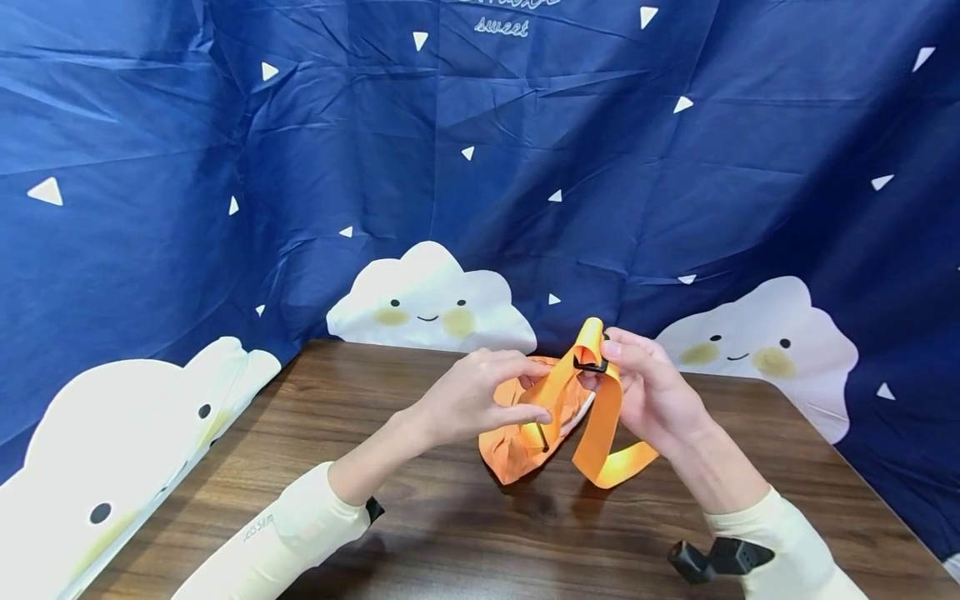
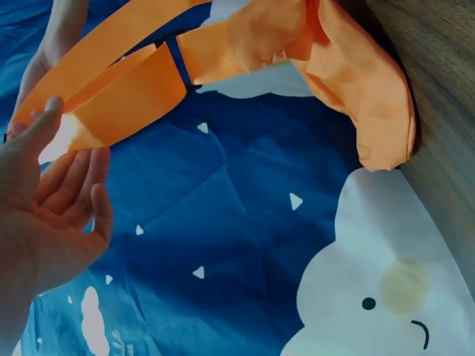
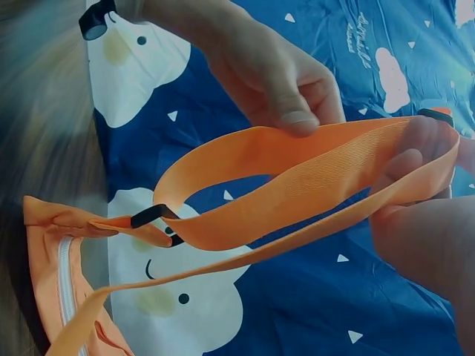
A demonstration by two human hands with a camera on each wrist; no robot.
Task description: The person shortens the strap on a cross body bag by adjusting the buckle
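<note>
Head view: orange pouch (image 1: 512,458) at the wooden table (image 1: 420,525), by my hands; right hand (image 1: 660,396) pinches the strap (image 1: 600,429) beside a black buckle (image 1: 591,365); left hand (image 1: 476,396) part-open, thumb and fingers spread about the strap. Left wrist: fingers loosely bent behind it; cannot tell if they grip. Right wrist: strap looped through a black ring (image 3: 152,215) near the pouch. Step, I judge: adjusting the strap at the buckle. Next move calls for a steady buckle and an even, untwisted pull.
</note>
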